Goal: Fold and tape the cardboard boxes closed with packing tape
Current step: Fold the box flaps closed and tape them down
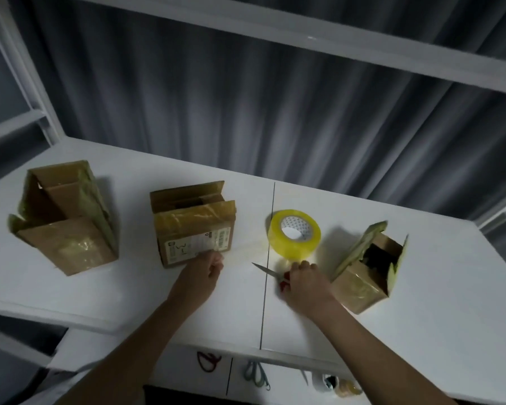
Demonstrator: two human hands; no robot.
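Three opened cardboard boxes stand on the white table point(158, 302). The left box point(67, 226) has its flaps up. The middle box point(193, 226) carries a white label, and my left hand point(205, 271) pinches a strip of clear tape at its lower front edge. A yellow roll of packing tape point(294, 236) lies flat right of the table seam. Below it my right hand point(304, 280) grips red-handled scissors point(268, 271), blade pointing left. The right box point(368, 273) stands tilted with one flap raised.
White shelf rails point(246, 21) run overhead, and a grey curtain point(246, 112) hangs behind the table. A lower shelf below the front edge holds scissors point(256, 375), a red loop and small jars. A dark seam point(268, 273) splits the tabletop.
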